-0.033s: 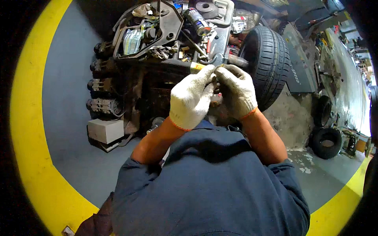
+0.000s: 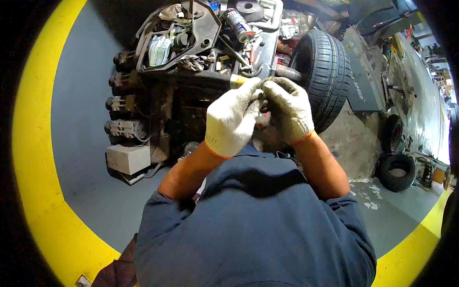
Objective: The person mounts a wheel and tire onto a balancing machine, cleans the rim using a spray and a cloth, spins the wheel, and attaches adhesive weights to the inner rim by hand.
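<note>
Both of my hands wear white knitted gloves with orange cuffs and meet in front of my chest. My left hand (image 2: 234,117) is closed, thumb and fingers pinched together at the tips. Right beside it, my right hand (image 2: 289,109) is closed too, its fingers curled inward toward the left fingertips. Whatever sits between them is small, dark and mostly covered by the gloves, so I cannot make it out. Just beyond the fingertips is the edge of a cluttered tray (image 2: 191,75), with a yellow label (image 2: 237,80) on it.
On the tray lie a spray can (image 2: 239,26), a grey plastic frame (image 2: 209,28) and several small parts. A tyre (image 2: 323,79) stands upright at its right. Farther right, another tyre (image 2: 397,173) rests on the floor. A white box (image 2: 128,159) is at left.
</note>
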Tool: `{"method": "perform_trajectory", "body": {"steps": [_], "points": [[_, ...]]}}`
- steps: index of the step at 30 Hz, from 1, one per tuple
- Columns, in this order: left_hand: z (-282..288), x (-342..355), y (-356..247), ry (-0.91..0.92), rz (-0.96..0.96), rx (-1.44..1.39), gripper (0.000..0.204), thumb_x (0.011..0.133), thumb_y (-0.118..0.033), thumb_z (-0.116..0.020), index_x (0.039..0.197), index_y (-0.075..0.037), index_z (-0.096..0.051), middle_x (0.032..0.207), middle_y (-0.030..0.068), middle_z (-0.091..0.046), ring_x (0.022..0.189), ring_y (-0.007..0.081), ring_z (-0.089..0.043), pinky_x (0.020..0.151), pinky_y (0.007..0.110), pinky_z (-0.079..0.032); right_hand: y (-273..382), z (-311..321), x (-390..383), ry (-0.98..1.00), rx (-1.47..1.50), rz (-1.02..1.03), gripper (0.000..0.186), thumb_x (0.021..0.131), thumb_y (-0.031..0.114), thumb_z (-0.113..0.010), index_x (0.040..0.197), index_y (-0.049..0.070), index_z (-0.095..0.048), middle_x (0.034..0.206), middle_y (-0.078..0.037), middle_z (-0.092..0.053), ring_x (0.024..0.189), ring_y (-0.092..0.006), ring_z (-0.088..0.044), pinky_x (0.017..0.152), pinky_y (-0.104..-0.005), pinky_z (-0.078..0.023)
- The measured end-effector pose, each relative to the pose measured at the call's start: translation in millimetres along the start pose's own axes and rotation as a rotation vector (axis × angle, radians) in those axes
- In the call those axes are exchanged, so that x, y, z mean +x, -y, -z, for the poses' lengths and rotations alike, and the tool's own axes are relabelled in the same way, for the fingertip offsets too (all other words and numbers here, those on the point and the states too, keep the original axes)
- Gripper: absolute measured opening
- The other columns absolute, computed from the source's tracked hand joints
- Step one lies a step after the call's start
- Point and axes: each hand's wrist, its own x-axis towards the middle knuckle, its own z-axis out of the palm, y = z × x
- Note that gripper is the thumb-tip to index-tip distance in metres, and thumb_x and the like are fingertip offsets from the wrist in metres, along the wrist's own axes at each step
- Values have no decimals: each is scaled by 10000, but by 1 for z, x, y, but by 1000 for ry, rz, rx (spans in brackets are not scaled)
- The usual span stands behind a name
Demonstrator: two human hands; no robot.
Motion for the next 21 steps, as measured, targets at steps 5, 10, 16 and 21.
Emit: {"method": "perform_trajectory", "body": {"steps": [5, 10, 16, 21], "points": [[-5, 4, -2, 16, -63, 59, 385, 829, 17, -707, 1211, 24, -660, 946, 196, -711, 837, 315, -719, 773, 370, -570, 2, 8, -14, -46, -75, 74, 274, 921, 157, -734, 1093, -50, -685, 985, -91, -716, 830, -120, -658, 757, -263, -540], [-3, 1, 1, 81, 11, 16, 372, 810, 23, -699, 1181, 26, -671, 951, 198, -709, 844, 318, -718, 765, 370, -569, -1, 9, -21, -20, -145, 56, 303, 908, 186, -749, 1091, -49, -690, 979, -90, -722, 857, -118, -658, 767, -262, -533], [0, 1, 8, -20, 14, 136, 299, 870, 62, -648, 1162, 5, -674, 960, 76, -721, 845, 95, -656, 792, 262, -539, -6, 15, -26, -2, -190, -5, 263, 901, 194, -750, 1028, -31, -698, 910, -60, -713, 777, -96, -634, 716, -245, -516], [19, -4, 41, -86, 358, 1, 269, 887, 4, -686, 1155, 16, -678, 996, 76, -722, 905, 120, -657, 836, 275, -534, -15, 31, -37, -48, 36, -200, 203, 919, 125, -704, 1044, -33, -675, 864, -87, -703, 678, -109, -626, 616, -239, -500]]}}
